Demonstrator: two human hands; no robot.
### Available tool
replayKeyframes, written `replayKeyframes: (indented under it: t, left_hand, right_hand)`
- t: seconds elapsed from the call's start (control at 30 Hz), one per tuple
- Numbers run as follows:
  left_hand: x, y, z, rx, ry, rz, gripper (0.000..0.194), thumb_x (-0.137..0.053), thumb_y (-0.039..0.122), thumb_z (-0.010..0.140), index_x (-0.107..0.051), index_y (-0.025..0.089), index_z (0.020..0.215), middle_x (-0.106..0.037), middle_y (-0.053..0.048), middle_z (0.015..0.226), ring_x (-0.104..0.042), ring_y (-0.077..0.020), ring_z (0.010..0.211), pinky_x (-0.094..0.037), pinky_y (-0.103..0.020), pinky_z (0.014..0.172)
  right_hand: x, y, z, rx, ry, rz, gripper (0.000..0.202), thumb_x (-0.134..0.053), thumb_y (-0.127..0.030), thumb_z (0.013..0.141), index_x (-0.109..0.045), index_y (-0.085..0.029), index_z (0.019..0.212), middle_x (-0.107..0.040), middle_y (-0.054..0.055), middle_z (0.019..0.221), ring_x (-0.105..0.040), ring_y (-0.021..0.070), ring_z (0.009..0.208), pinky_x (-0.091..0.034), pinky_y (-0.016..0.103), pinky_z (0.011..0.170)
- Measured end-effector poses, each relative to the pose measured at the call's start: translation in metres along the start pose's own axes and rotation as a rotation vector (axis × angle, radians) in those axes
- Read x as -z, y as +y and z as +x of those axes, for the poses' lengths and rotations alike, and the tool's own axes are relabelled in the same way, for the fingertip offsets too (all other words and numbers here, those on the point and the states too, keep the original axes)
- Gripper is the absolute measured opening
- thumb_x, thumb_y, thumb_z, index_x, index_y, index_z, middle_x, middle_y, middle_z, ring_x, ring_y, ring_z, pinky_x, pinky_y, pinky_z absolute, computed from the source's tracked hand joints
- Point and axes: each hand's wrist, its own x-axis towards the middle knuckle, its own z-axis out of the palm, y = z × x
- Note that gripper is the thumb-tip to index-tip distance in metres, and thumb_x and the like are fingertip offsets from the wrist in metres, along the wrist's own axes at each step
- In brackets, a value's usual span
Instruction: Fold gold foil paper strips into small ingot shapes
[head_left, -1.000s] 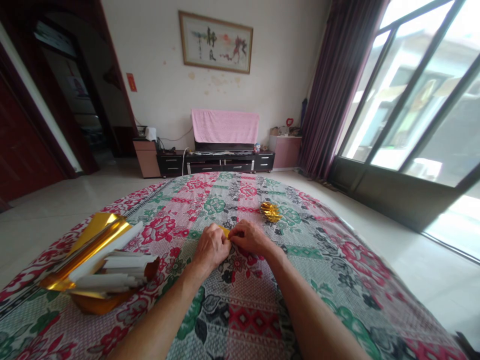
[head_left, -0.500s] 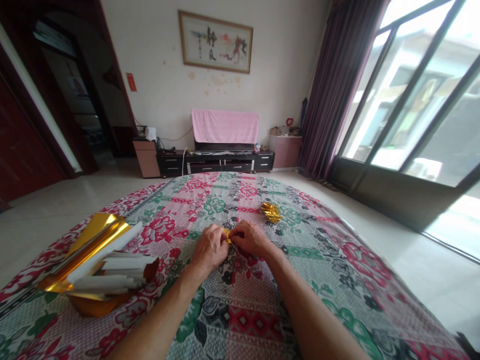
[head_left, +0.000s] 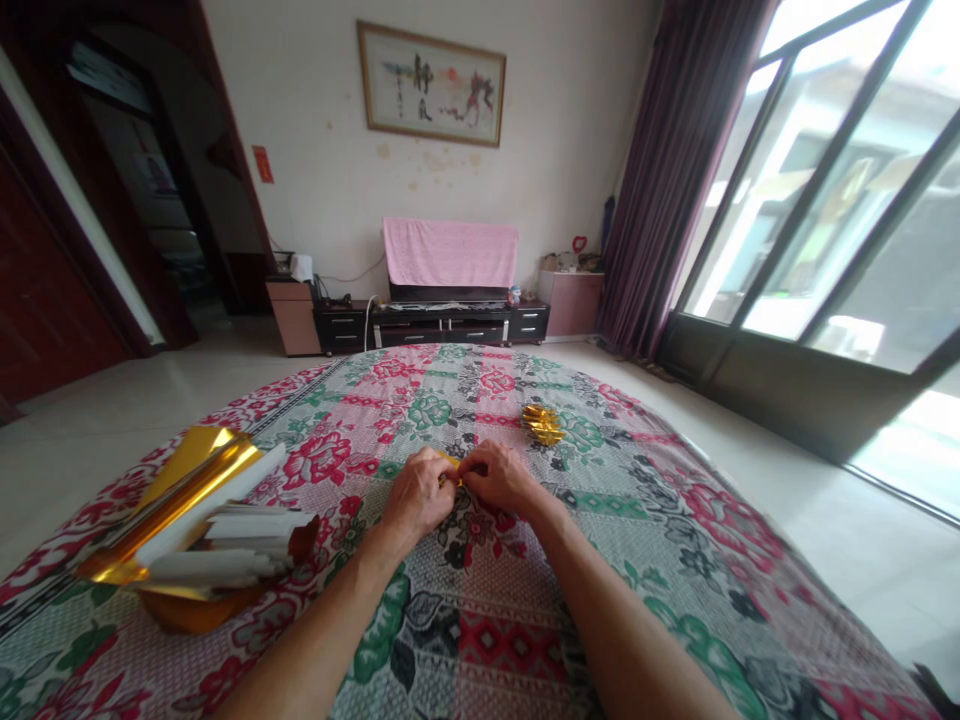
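Observation:
At the middle of the flowered cloth, my left hand [head_left: 422,492] and my right hand [head_left: 496,476] meet with pinched fingers. Between their fingertips is a small piece of gold foil paper [head_left: 452,461], mostly hidden by the fingers. Just beyond my right hand lies a small bunch of folded gold foil pieces [head_left: 543,424]. On the left, gold foil sheets [head_left: 196,470] rest beside a stack of white-backed folded papers [head_left: 251,535], partly in a gold-brown holder.
The patterned cloth [head_left: 622,560] covers a round-edged table. Beyond it are a low black cabinet [head_left: 420,328], a pink cloth [head_left: 450,252] over a screen, a purple curtain [head_left: 652,180] and large windows at the right.
My fingertips have shifted slightly around the gold foil piece, and its visible part now shows a little further left. The other things have not moved.

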Motion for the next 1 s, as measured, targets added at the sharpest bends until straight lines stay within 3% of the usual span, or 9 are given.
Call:
replayKeyframes:
  t: [0.3, 0.57, 1.0]
  left_hand:
    - [-0.0001, 0.0000, 0.0012, 0.047, -0.013, 0.047, 0.015, -0.053, 0.012, 0.070, -0.067, 0.018, 0.073, -0.060, -0.005, 0.081, -0.056, -0.0163, 0.080, -0.044, -0.028, 0.076]
    - [-0.0010, 0.0025, 0.0013, 0.084, -0.012, 0.054, 0.015, -0.052, 0.015, 0.071, -0.067, 0.018, 0.072, -0.059, -0.005, 0.081, -0.055, -0.0160, 0.081, -0.043, -0.027, 0.076]
    - [-0.0058, -0.0026, 0.0033, 0.049, 0.000, 0.085, 0.014, -0.051, 0.017, 0.073, -0.065, 0.017, 0.071, -0.057, -0.005, 0.076, -0.055, -0.0165, 0.076, -0.043, -0.028, 0.072]
  right_hand:
    - [-0.0037, -0.0026, -0.0002, -0.015, 0.011, -0.006, 0.016, -0.056, -0.030, 0.074, -0.069, -0.021, 0.071, -0.062, 0.002, 0.072, -0.054, 0.0133, 0.069, -0.037, 0.023, 0.063]
    - [0.0043, -0.0075, -0.0002, -0.031, -0.068, 0.002, 0.017, -0.055, -0.018, 0.070, -0.070, -0.022, 0.076, -0.063, 0.001, 0.074, -0.054, 0.0139, 0.073, -0.038, 0.023, 0.067]
    - [-0.0027, -0.0015, -0.0012, -0.004, -0.009, -0.019, 0.018, -0.054, -0.018, 0.070, -0.070, -0.023, 0.078, -0.064, 0.002, 0.079, -0.055, 0.0156, 0.078, -0.038, 0.026, 0.073]
